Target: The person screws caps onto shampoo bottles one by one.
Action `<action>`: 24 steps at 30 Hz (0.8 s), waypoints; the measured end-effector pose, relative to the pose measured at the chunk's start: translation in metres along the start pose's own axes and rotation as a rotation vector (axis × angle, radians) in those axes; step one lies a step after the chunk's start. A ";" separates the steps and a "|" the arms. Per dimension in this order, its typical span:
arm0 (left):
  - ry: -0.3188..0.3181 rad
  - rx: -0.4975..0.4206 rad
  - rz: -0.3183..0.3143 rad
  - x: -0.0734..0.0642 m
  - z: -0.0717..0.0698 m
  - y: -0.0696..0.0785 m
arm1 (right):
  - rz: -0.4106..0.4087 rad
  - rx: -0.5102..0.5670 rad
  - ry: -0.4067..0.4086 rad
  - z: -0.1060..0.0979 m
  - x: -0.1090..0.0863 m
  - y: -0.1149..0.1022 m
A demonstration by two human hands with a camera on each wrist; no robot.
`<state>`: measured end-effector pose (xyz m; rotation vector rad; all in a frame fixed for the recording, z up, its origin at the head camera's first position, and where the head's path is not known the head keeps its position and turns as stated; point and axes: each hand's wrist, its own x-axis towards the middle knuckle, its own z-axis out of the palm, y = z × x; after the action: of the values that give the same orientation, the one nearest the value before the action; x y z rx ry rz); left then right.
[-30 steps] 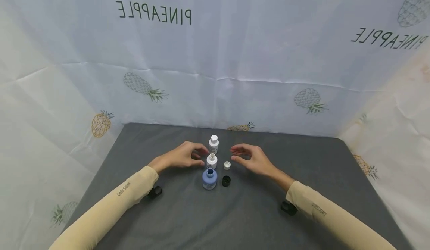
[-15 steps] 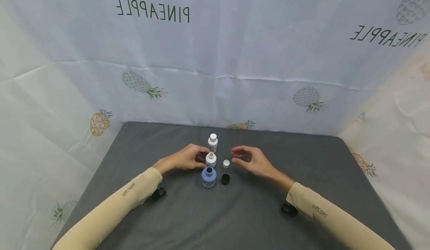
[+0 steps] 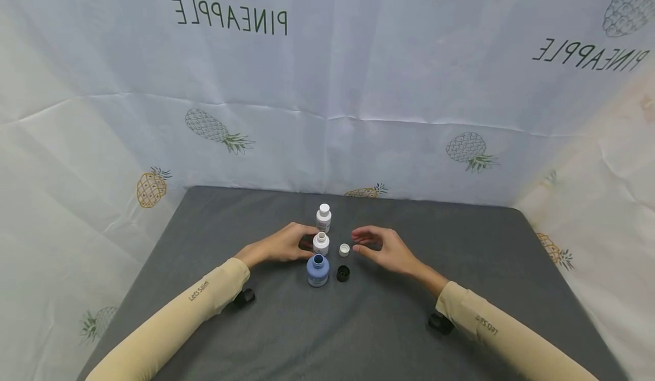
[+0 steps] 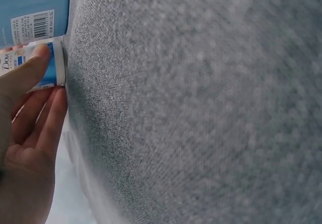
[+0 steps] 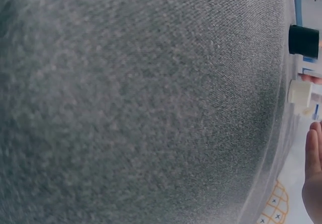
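Note:
My left hand (image 3: 286, 243) holds the small uncapped white bottle (image 3: 321, 245), its thumb on the label and its fingers round the far side, as the left wrist view shows. A printed brand name and a blue band mark this bottle (image 4: 51, 75). Directly in front of it stands a larger blue bottle (image 3: 318, 274) with an open neck. To their right, a white cap (image 3: 344, 250) and a black cap (image 3: 343, 273) lie on the cloth. My right hand (image 3: 386, 249), fingers loosely bent and holding nothing, hovers just right of the white cap.
Behind the held bottle stands another white bottle (image 3: 323, 219) with its cap on. Grey cloth (image 3: 389, 324) covers the table. A pale curtain (image 3: 399, 85) printed with pineapples hangs at the back and sides. Black camera mounts (image 3: 440, 323) sit under both wrists.
My left hand has moved right to the small white bottle and closed its fingers on it. The right hand has stayed nearly in place, and the bottles and caps stand as before.

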<state>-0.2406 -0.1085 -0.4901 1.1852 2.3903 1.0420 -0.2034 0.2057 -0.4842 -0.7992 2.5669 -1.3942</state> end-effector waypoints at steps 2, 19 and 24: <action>0.004 -0.005 0.003 -0.001 0.000 0.001 | 0.000 0.001 0.000 0.001 0.000 0.001; 0.056 -0.032 -0.033 -0.010 -0.011 0.004 | -0.045 -0.001 0.014 0.004 0.003 0.015; 0.067 -0.026 -0.051 -0.014 -0.017 0.005 | -0.026 -0.002 0.005 0.007 0.003 0.020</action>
<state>-0.2374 -0.1257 -0.4752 1.0916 2.4363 1.1098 -0.2115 0.2073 -0.5041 -0.8340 2.5715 -1.4027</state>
